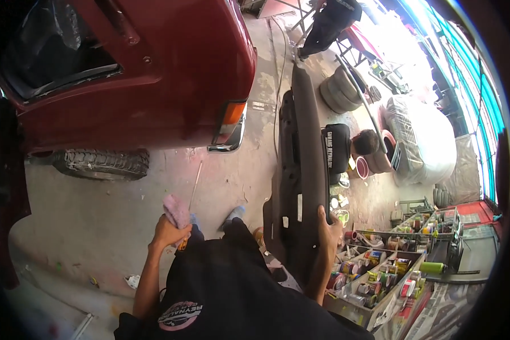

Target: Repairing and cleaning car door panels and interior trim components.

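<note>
Dark panel [307, 153] sits between hands [171, 232], against right hand [329, 232]

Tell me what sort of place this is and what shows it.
Probably a vehicle body repair or paint workshop: a dark red vehicle stands close by, the right hand grips a long dark bumper-like part, and many cans crowd the lower right.

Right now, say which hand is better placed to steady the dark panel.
Likely the right hand: it grips the dark panel, while the left hand, farther off, holds a pink cloth and an orange-handled tool.
</note>
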Tool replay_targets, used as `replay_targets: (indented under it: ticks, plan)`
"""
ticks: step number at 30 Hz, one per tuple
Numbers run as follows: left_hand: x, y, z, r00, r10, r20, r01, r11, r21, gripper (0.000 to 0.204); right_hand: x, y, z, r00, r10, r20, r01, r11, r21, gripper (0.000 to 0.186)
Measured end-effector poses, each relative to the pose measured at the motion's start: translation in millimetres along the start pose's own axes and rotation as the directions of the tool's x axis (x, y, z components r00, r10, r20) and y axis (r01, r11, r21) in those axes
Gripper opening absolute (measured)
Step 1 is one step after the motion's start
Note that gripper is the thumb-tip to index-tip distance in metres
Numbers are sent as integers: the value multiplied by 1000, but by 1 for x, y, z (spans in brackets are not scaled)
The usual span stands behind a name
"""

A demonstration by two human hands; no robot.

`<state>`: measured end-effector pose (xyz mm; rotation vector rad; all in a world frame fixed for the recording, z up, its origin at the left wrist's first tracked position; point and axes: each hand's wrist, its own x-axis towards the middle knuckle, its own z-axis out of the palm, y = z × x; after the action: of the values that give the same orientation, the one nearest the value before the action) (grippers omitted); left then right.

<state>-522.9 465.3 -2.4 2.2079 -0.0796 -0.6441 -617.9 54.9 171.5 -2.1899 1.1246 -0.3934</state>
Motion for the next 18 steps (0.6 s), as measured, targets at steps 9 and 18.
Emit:
replay_targets:
  ticks: [9, 18]
  plan:
    - [-33, -41, 0, 986, 53, -157, -51, 999, 17, 45, -45, 64, 9, 993, 89, 72, -78, 986, -145, 59]
    - [-63, -47, 37, 989, -28, -148, 9, 992, -129, 43, -99, 81, 5, 925, 111, 362, -122, 992, 7, 61]
